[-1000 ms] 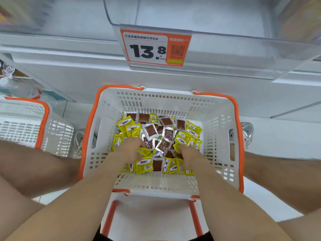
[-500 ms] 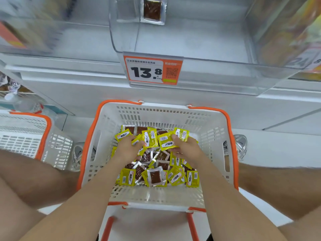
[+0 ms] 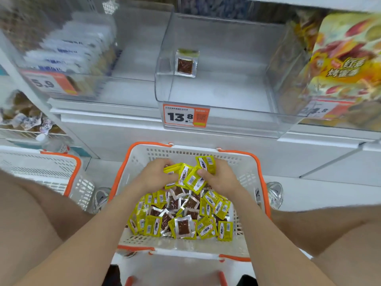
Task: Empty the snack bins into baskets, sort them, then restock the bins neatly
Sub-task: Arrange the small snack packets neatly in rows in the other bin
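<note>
A white basket with an orange rim [image 3: 260, 172] sits between my knees and holds several yellow snack packets [image 3: 181, 215]. My left hand [image 3: 153, 175] and my right hand [image 3: 218, 178] together grip a bunch of yellow packets [image 3: 190, 172], lifted above the pile near the basket's far wall. Above stands a clear plastic bin [image 3: 216, 118] with a 13.8 price tag [image 3: 185, 116]. One snack packet [image 3: 185, 64] stands against the bin's back left corner.
A second white basket [image 3: 41, 172] stands at the left on the floor. Neighbouring bins hold white-blue packets [image 3: 68, 48] on the left and large colourful bags [image 3: 340, 65] on the right. My shoes [image 3: 273, 194] flank the basket.
Both hands dug into the pile, gathered a bunch of packets and raised it toward the basket's far wall. My view tilted up, bringing the clear bin into sight.
</note>
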A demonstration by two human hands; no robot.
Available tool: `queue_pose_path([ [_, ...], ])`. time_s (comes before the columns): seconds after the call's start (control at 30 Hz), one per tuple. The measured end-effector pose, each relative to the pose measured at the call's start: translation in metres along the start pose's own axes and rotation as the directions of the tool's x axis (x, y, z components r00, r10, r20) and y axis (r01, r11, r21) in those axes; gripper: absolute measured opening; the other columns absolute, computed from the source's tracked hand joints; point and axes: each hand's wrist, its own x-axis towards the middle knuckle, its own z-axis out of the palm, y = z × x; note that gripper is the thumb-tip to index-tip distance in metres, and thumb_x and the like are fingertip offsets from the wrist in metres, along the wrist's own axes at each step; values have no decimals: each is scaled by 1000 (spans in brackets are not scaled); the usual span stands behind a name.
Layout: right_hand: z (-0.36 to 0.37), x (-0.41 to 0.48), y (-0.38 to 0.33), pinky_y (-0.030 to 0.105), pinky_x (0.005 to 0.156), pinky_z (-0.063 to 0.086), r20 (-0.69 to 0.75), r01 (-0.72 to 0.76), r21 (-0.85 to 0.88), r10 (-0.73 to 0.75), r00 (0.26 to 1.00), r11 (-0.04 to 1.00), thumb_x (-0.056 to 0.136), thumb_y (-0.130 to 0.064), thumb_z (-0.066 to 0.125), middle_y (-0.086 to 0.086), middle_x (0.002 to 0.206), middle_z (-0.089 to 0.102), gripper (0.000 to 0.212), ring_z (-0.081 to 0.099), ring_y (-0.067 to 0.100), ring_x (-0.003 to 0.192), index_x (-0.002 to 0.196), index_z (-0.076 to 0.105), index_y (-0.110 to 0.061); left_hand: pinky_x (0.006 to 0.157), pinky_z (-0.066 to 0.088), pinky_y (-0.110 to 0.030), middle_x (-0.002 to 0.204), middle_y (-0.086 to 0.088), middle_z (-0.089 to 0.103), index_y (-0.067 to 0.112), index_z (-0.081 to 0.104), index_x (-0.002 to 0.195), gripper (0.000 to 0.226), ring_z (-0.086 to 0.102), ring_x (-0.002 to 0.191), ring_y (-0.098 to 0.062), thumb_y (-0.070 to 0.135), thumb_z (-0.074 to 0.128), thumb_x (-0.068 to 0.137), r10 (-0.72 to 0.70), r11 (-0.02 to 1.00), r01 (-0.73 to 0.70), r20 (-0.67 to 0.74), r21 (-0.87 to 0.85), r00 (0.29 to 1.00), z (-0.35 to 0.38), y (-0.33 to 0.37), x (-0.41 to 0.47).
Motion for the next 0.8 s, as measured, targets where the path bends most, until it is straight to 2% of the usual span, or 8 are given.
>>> queue_pose_path([
  [0.07,-3,-5,-12,55,73,61,32,-2,-42,4,999,999,86,-57,76,8,86,74,39,73,24,77,100,68,-21,56,57,-30,82,-3,73,21,73,90,7,72,67,-14,15,74,93,57,998,-59,83,25,995,-15,17,-8],
  [0.23,-21,-26,-58,53,83,61,66,83,-77,-78,995,994,95,-25,75,1,94,78,12,76,24,88,106,71,-24,72,55,-35,125,-1,71,23,70,103,20,72,106,-24,33,78,86,59,997,-58,17,-58,998,-37,41,-21],
  [0.3,-31,-31,-70,52,89,58,-15,69,-47,-70,997,997,95,-21,75,6,93,77,6,74,22,89,98,71,-17,73,60,-36,121,-8,69,18,67,110,23,72,100,-21,21,76,90,3,988,0,16,-157,1000,-38,44,-26],
  [0.43,-43,-45,-95,52,90,61,-88,-37,142,50,995,989,97,-21,73,7,95,79,6,76,28,92,96,73,-15,81,65,-47,128,-10,69,16,67,127,31,71,110,-27,13,70,96,-56,925,58,16,-376,998,-32,48,-34],
  [0.5,-41,-54,-103,45,80,64,-181,-59,272,111,977,960,96,-17,74,8,95,80,3,77,27,88,96,72,-14,94,61,-51,122,-5,73,19,72,118,19,69,113,-25,14,61,103,-57,872,37,-25,-488,998,-24,56,-40],
  [0.63,-17,-69,-95,41,76,62,-248,-142,635,375,893,759,91,-17,80,10,93,74,24,68,23,77,105,65,-4,99,57,-51,123,-8,74,18,68,120,24,69,115,-27,15,46,111,-82,707,-46,-146,-706,986,3,74,-55],
  [0.7,-2,-72,-86,40,69,57,-234,-174,695,448,863,698,89,-20,83,9,85,69,34,60,23,68,108,65,1,101,56,-54,121,-14,74,13,63,123,26,71,113,-33,20,40,113,-70,641,-91,-176,-762,982,16,82,-59],
  [0.8,13,-73,-82,33,57,48,-247,-168,707,462,852,687,91,-15,80,8,75,69,18,58,21,58,98,69,-2,103,53,-57,120,-26,70,6,60,123,31,70,112,-41,30,46,110,-35,551,-107,-151,-828,988,25,93,-62],
])
